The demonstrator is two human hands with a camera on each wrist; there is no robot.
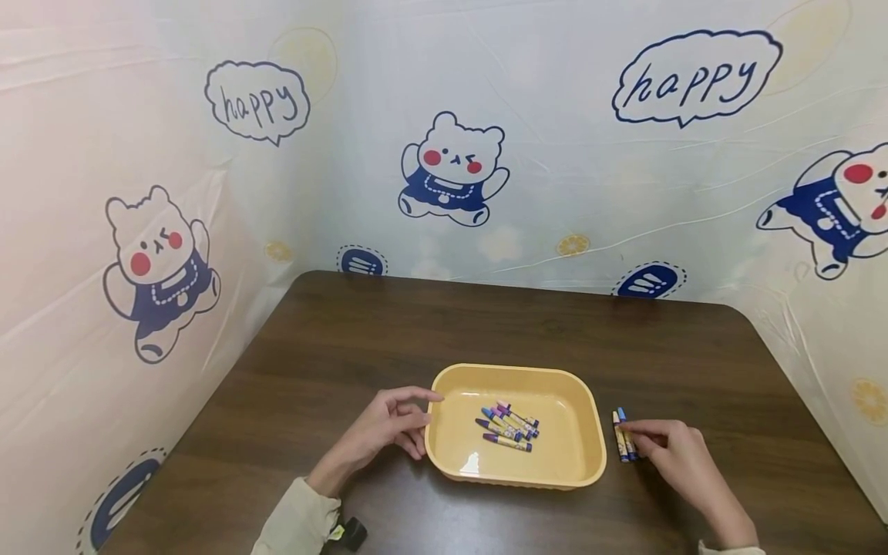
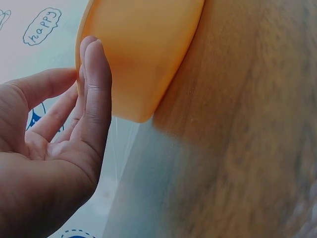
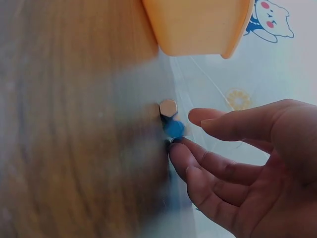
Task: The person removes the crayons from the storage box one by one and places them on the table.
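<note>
Two little crayons (image 1: 620,443) beside a yellow tray (image 1: 590,432)

On the brown table (image 1: 555,331), just to the right of the tray: both crayons, lying side by side. One with a pale end, one with a blue end. Right above, the right hand (image 1: 687,462), with fingers loose and a bit bent. In the head view, a fingertip over the crayons, as if touching. In the right wrist view, a gap between the fingertips, close by the blue end.

Next, the tray, with round corners and low sides. Inside, near the middle, a small heap of crayons (image 1: 513,426) with purple, blue and pink ends, some crossing over others. Hard to count, all mixed up like that.

At the left side of the tray, the left hand (image 1: 385,424), with fingers loose, not clenched, and fingertips on the rim and outside wall. On the left arm, a cream sleeve (image 1: 294,516), and beside it a small black thing (image 1: 354,533). Can't tell what kind.

Around the table, at the back and both sides, a pale cloth (image 1: 555,177) with bears (image 1: 451,169), orange slices (image 1: 573,245) and "happy" in cloud bubbles (image 1: 697,81).
</note>
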